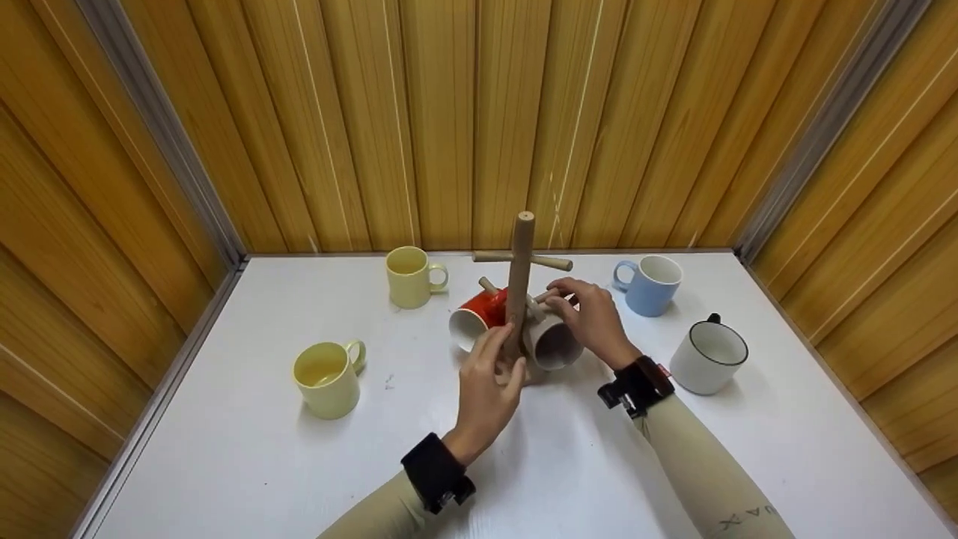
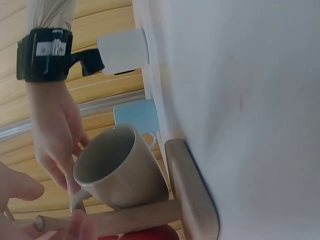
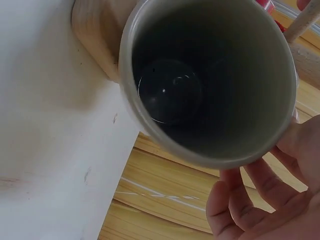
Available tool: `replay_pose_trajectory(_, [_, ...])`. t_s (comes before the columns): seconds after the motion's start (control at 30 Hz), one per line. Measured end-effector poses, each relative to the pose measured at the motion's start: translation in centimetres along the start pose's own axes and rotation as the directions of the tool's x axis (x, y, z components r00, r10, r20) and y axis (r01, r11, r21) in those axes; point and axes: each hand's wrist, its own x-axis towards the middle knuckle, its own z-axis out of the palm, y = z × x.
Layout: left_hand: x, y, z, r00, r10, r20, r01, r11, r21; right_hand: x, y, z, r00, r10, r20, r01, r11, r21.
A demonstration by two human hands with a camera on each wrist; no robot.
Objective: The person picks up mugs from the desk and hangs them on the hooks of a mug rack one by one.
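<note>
A wooden mug tree [image 1: 519, 277] stands upright on the table, pegs jutting from its post. My left hand [image 1: 486, 389] holds the lower post between fingers and thumb. On a lower right peg hangs a beige mug [image 1: 554, 346] by its handle, its mouth tilted toward me. My right hand [image 1: 595, 318] is at that mug, bent fingers about the handle and peg end; the right wrist view shows fingertips [image 3: 231, 176] partly hidden behind the mug's rim. A red mug [image 1: 479, 314] with a white inside hangs on the lower left peg.
Two yellow mugs, one at the back [image 1: 409, 284] and one nearer [image 1: 329, 385], stand to the left. A light blue mug [image 1: 651, 288] and a white mug with a dark rim [image 1: 703, 363] stand right, the white one close to my right wrist. Wood-patterned walls [image 1: 434, 127] enclose the table.
</note>
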Motion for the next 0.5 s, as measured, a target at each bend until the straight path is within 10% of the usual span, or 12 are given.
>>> replay_pose_trajectory(0.5, [-0.3, 0.5, 1.2, 0.995, -0.068, 0.073, 0.066, 0.997, 0.026, 1.1, 0.7, 0.4, 0.999, 0.038, 0.036, -0.039, 0.999, 0.036])
